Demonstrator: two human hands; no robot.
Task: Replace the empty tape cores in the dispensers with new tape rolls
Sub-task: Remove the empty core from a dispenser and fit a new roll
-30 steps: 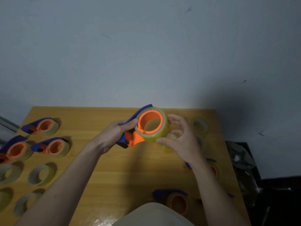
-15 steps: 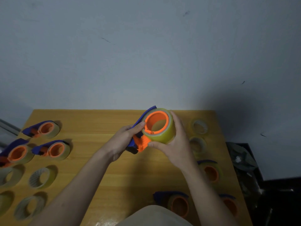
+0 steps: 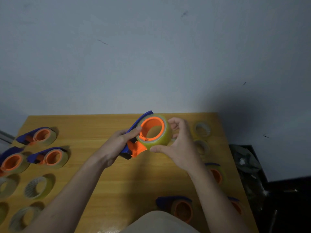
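Hands [image 3: 116,145] [image 3: 178,145] grip glossy round tape roll [image 3: 159,140] on plastic dispenser [image 3: 134,148].

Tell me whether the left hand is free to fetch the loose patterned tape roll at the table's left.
Probably not yet: the left hand grips the blue-and-orange tape dispenser. The patterned tape roll itself lies uncovered on the wooden table.

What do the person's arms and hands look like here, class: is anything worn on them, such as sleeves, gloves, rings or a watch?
Both forearms are bare as far as the frame shows, with no sleeves in view. The left hand and right hand wear no gloves, and no ring, watch or bracelet is visible. The light is dim, so fine marks cannot be told.
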